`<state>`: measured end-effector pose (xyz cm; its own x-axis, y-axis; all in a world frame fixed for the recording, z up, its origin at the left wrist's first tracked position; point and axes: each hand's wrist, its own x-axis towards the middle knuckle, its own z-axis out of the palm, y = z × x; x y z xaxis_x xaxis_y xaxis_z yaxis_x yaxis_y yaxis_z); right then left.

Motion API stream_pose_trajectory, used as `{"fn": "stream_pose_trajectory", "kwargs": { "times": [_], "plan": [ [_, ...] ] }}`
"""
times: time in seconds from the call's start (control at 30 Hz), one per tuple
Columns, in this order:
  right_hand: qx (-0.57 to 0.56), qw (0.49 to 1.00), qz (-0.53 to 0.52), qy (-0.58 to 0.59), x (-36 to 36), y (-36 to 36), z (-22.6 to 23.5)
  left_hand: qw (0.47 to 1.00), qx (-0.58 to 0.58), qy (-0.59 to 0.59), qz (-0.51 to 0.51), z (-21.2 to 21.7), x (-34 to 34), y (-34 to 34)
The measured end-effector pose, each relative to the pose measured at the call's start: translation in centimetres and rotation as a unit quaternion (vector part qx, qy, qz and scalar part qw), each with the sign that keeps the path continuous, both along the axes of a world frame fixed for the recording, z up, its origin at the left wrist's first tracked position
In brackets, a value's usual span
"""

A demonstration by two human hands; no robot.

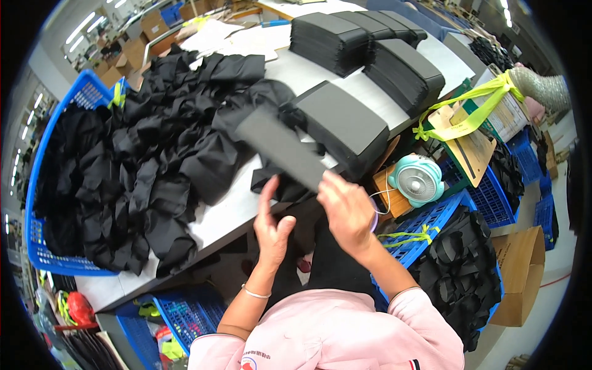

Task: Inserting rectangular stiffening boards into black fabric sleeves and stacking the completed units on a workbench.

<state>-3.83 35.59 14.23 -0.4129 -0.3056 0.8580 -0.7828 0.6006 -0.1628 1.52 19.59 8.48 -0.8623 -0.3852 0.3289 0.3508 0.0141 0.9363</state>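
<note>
A flat dark grey fabric piece [280,148], smeared by motion, stretches up and left from my right hand [348,213], whose fingers pinch its near end. My left hand [271,237] is just left of it, thumb and fingers apart, holding nothing. Under and beyond the moving piece lie crumpled black fabric pieces [166,142], heaped on the white table. A neat stack of dark grey fabric pieces [343,117] stands right of the moving piece, close beyond my right hand.
More tall stacks [404,74] line the table's far right. A blue basket [38,203] borders the heap at left. To my right are a turquoise fan [418,180] with a white cord, a blue crate [401,246] of black pieces and a cardboard box [521,271].
</note>
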Motion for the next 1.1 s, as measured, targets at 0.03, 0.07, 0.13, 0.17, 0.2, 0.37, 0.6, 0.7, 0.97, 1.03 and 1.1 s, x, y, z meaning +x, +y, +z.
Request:
{"fn": "stream_pose_trajectory", "kwargs": {
  "times": [0.03, 0.07, 0.13, 0.17, 0.2, 0.37, 0.6, 0.7, 0.97, 1.03, 1.1],
  "plan": [
    [0.016, 0.999, 0.04, -0.024, 2.1, -0.8, -0.5, 0.991, 0.12, -0.019, -0.055, -1.0, 0.7, 0.2],
    [0.021, 0.996, 0.074, -0.046, 3.9, -1.2, -0.8, 0.961, 0.222, -0.068, -0.152, -2.2, 1.7, -0.6],
    [0.009, 0.986, 0.12, -0.12, 6.7, -1.8, -2.0, 0.919, 0.305, -0.113, -0.223, -3.5, 3.0, -1.7],
    [-0.011, 0.975, 0.147, -0.166, 7.7, -2.0, -2.7, 0.9, 0.324, -0.136, -0.258, -3.7, 3.6, -2.6],
    [-0.048, 0.949, 0.184, -0.251, 8.7, -2.0, -2.7, 0.9, 0.328, -0.141, -0.251, -3.8, 4.1, -2.7],
    [-0.127, 0.816, 0.231, -0.515, 10.8, -1.7, -3.7, 0.883, 0.376, -0.04, -0.279, -1.4, 5.1, -2.7],
    [-0.102, 0.879, 0.071, -0.46, 12.1, -2.4, -5.1, 0.837, 0.495, -0.149, -0.176, -2.4, 6.5, -3.2],
    [-0.048, 0.961, 0.0, -0.273, 11.0, -2.5, -5.1, 0.854, 0.465, -0.17, -0.16, -3.1, 6.5, -3.0],
    [-0.12, 0.765, 0.103, -0.624, 10.3, 1.7, -6.6, 0.954, 0.251, -0.154, -0.064, -4.2, 4.4, -0.6],
    [-0.162, 0.708, 0.145, -0.672, 9.5, 3.5, -8.1, 0.953, 0.263, -0.149, -0.023, -4.8, 3.2, -2.0],
    [-0.228, 0.624, 0.171, -0.728, 8.8, 4.4, -8.8, 0.979, 0.117, -0.163, 0.039, -5.2, 1.3, -3.2]
  ]
}}
